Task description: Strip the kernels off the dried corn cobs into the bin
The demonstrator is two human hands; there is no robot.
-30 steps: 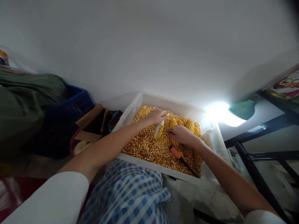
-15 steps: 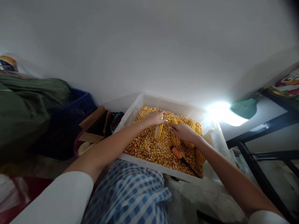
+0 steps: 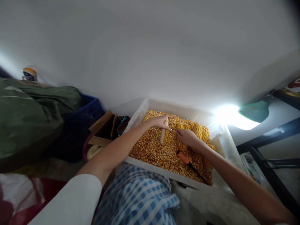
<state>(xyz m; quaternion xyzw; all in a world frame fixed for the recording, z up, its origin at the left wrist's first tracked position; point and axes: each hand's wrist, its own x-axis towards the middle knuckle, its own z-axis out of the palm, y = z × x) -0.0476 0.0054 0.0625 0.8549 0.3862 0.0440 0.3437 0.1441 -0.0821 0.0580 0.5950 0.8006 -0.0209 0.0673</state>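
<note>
My left hand (image 3: 162, 122) is closed around the upper part of a corn cob (image 3: 163, 135), which points down toward me. One side of that cob is bare and pale; yellow kernels still line its right side. Close beside it, my right hand (image 3: 186, 137) has its fingers pinched together, their tips almost meeting my left thumb. What they pinch, if anything, is too small to make out. Full yellow corn ears (image 3: 197, 130) lie partly under and behind my right hand. Loose kernels (image 3: 150, 148) cover the bottom of a whitish plastic bin (image 3: 173, 105).
A screwdriver-like tool with an orange handle (image 3: 183, 157) and dark shaft lies on the kernels. Right of the bin are a lit green lamp (image 3: 254, 112) and a black metal frame (image 3: 264, 175). At left stand an open cardboard box (image 3: 100, 141) and a blue crate (image 3: 90, 109).
The view has swung slightly, so everything sits farther right and lower. My right fingertips have come closer to my left thumb. The cob has turned, showing more of its bare side.
</note>
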